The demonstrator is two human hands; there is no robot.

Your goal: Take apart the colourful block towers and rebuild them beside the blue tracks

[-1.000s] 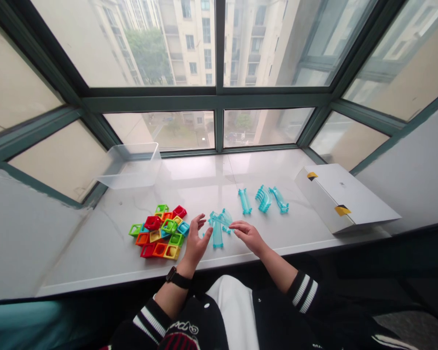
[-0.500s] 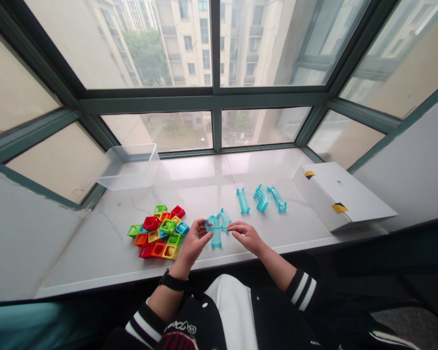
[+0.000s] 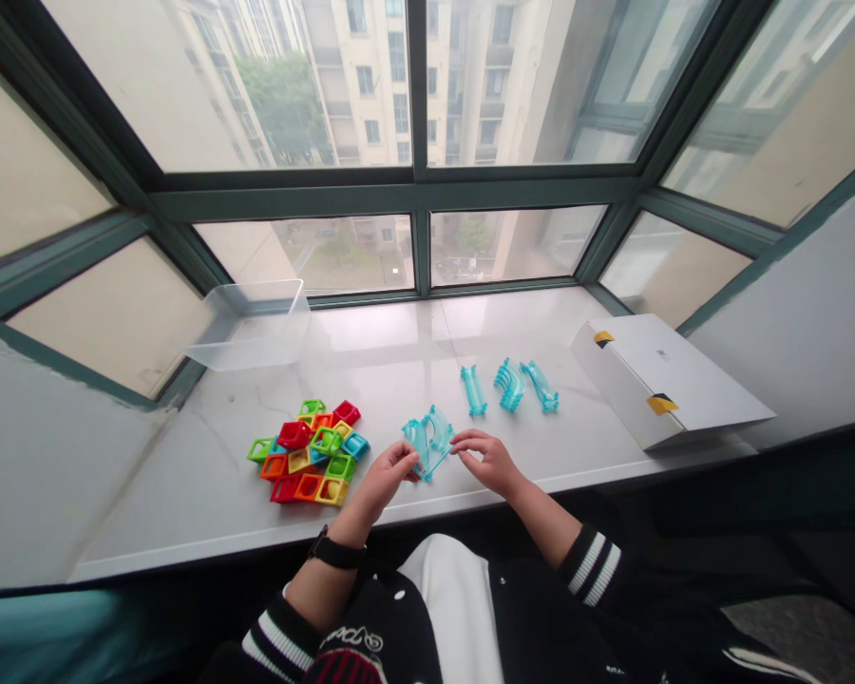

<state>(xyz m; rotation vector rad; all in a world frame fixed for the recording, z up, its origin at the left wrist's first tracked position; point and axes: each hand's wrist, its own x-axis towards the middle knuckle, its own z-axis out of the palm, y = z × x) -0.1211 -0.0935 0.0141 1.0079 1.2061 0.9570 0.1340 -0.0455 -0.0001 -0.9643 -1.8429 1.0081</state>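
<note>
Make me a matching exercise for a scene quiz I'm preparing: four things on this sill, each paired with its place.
Things:
1. white box
2. clear plastic tub
3. pile of coloured square frames
4. cluster of turquoise track pieces

Places:
A. between the left hand and right hand
B. far left, by the window
C. right end of the sill
D. just left of the left hand

Pairs: 1-C, 2-B, 3-D, 4-A

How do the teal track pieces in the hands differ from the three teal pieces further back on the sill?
The held track pieces are gripped between the left hand and right hand; the three loose track pieces lie untouched on the sill. The held ones are bunched together and overlap; the loose ones lie side by side, apart. The held ones sit at the front edge, the loose ones further back. All are translucent teal.
</note>
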